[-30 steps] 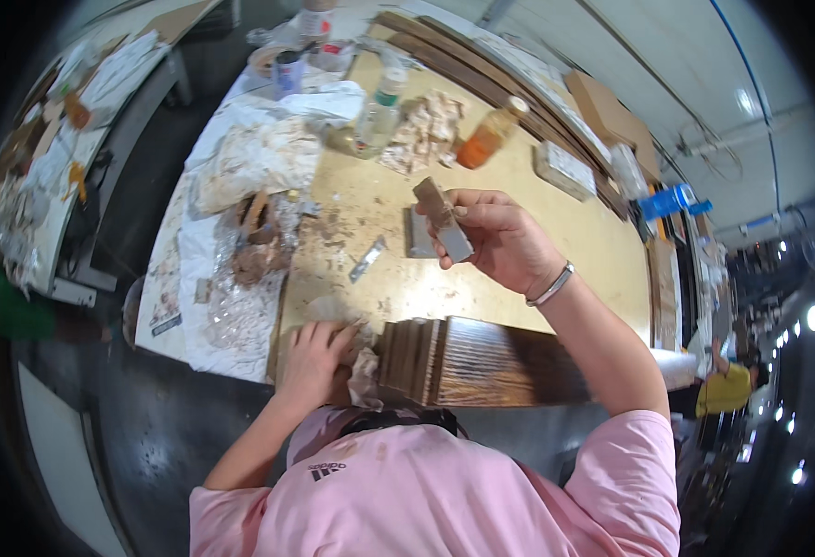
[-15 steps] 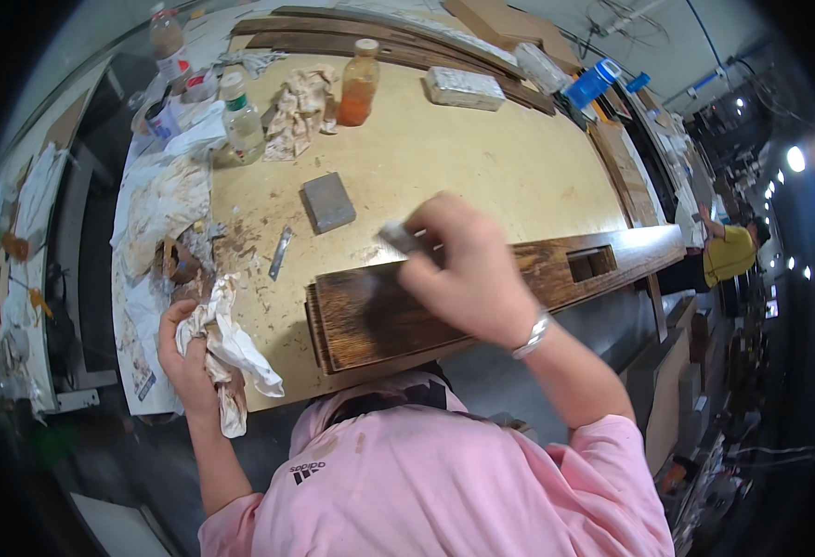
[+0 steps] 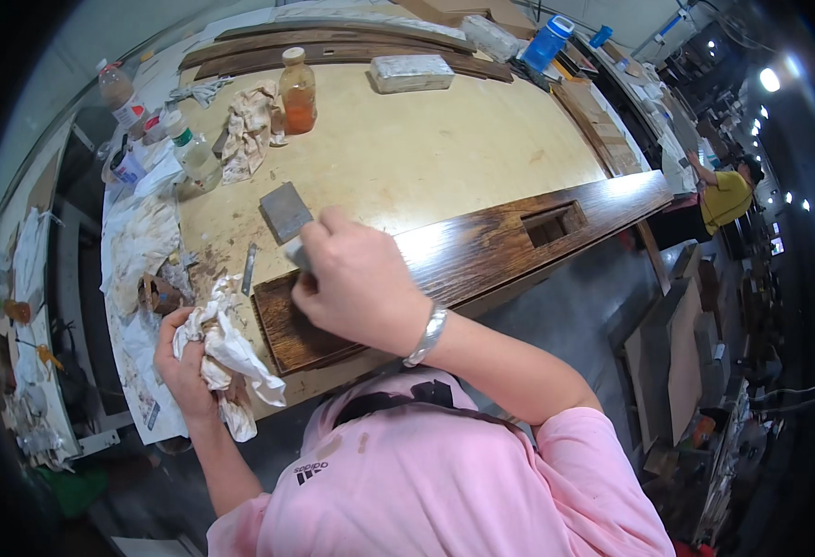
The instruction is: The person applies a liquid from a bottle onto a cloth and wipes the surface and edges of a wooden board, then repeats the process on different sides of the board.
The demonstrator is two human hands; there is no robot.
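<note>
From where I stand, the dark-stained wooden board (image 3: 486,249) lies along the near edge of the worktable (image 3: 398,158), its glossy face up and a rectangular slot (image 3: 552,225) cut toward its right end. The right hand (image 3: 356,283) is what has changed most: a second ago it was raised beyond the board, half a second ago it was over the board farther from the end, and now it is close over the left end. Its fingers are pinched on a small grey piece (image 3: 298,256), mostly hidden; whether that piece touches the wood I cannot tell.

The left hand (image 3: 182,360), resting near the crumpled cloth a second ago, now has that stained white cloth (image 3: 226,348) bunched in its grasp, just off the board's left end. As I judge it, the work is now centred on that end, with both hands gathered about it.

Just beyond the same end lie a grey rectangular block (image 3: 286,212) and a thin metal strip (image 3: 249,269), neither held. Farther past the board's far side stand a bottle of orange liquid (image 3: 299,100) and a white wrapped brick (image 3: 412,74). Beyond its right end is a person in a yellow shirt (image 3: 729,200).
</note>
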